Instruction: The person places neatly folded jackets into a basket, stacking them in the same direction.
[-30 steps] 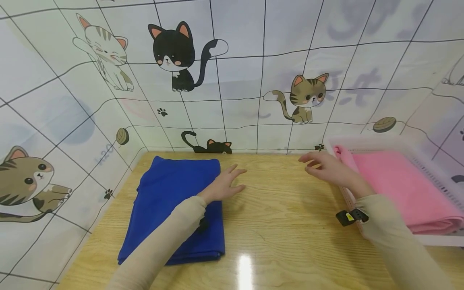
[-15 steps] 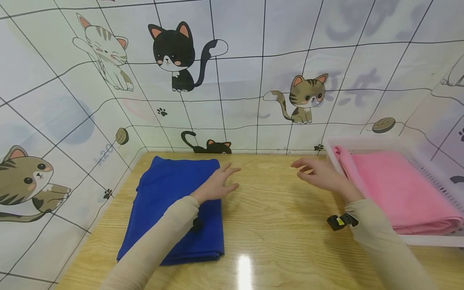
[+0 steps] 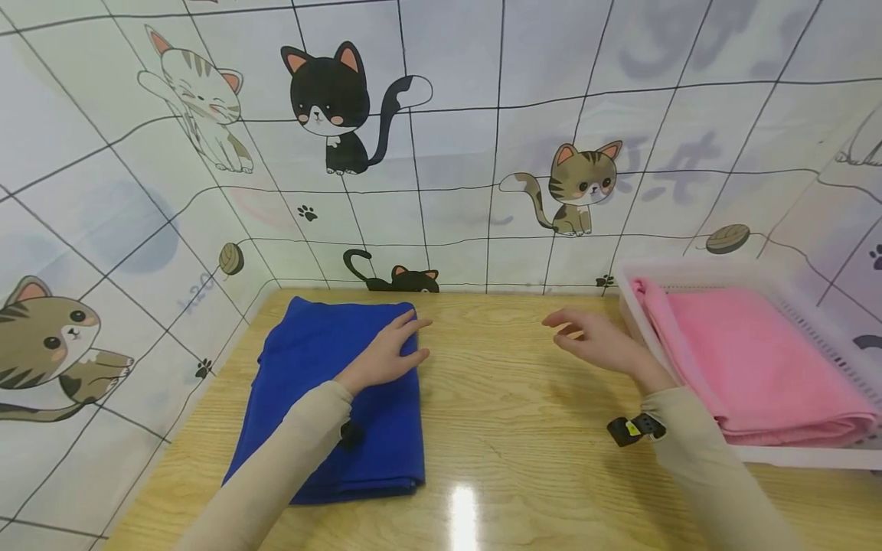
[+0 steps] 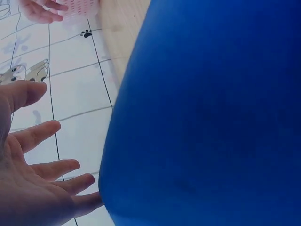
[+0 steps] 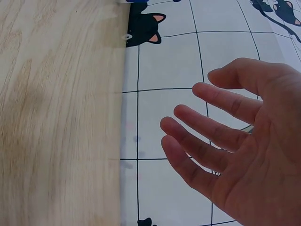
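Observation:
Folded blue cloth lies flat on the left part of the wooden table. Above its right side hovers my left hand, fingers spread and holding nothing; the left wrist view shows the fingers apart, beside the blue cloth. My right hand hangs over the bare wood just left of the white basket, its fingers loosely bent around nothing. In the right wrist view the palm and relaxed fingers show against the wall. Pink folded cloth fills the basket on the right.
The wooden table ends at a wall covering printed with cats and grid lines. That covering also runs along the left and right sides. A black wrist device is strapped at the right cuff.
Both hands have drifted left through the air, the left one further over the blue cloth, the right one away from the basket. Both cloths stay where they were.

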Available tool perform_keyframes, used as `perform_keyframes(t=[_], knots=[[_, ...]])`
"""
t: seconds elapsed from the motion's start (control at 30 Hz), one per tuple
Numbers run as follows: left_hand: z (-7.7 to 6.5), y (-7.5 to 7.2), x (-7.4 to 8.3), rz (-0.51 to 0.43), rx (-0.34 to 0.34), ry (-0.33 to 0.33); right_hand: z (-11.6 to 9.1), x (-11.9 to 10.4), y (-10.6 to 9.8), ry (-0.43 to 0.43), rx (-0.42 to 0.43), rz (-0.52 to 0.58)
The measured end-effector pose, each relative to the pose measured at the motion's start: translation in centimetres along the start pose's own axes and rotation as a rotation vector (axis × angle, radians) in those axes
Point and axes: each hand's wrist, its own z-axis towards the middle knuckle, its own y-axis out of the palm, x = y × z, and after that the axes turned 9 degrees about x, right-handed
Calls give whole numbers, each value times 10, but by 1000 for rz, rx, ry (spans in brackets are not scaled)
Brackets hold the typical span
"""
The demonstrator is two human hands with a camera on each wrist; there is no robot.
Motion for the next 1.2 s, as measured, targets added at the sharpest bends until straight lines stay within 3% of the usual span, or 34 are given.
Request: perform_keyframes(t=[0.2, 0.37, 0.73, 1.2], knots=[[-10, -12, -8, -4, 44, 3, -1, 2, 7, -14, 15, 2], [-17, -20, -18, 3, 54, -47, 0, 3, 17, -26, 10, 21], [-37, -40, -38, 60, 104, -126, 4, -4, 59, -6, 10, 59], [-72, -64, -70, 159, 139, -227, 12, -20, 104, 11, 12, 197]])
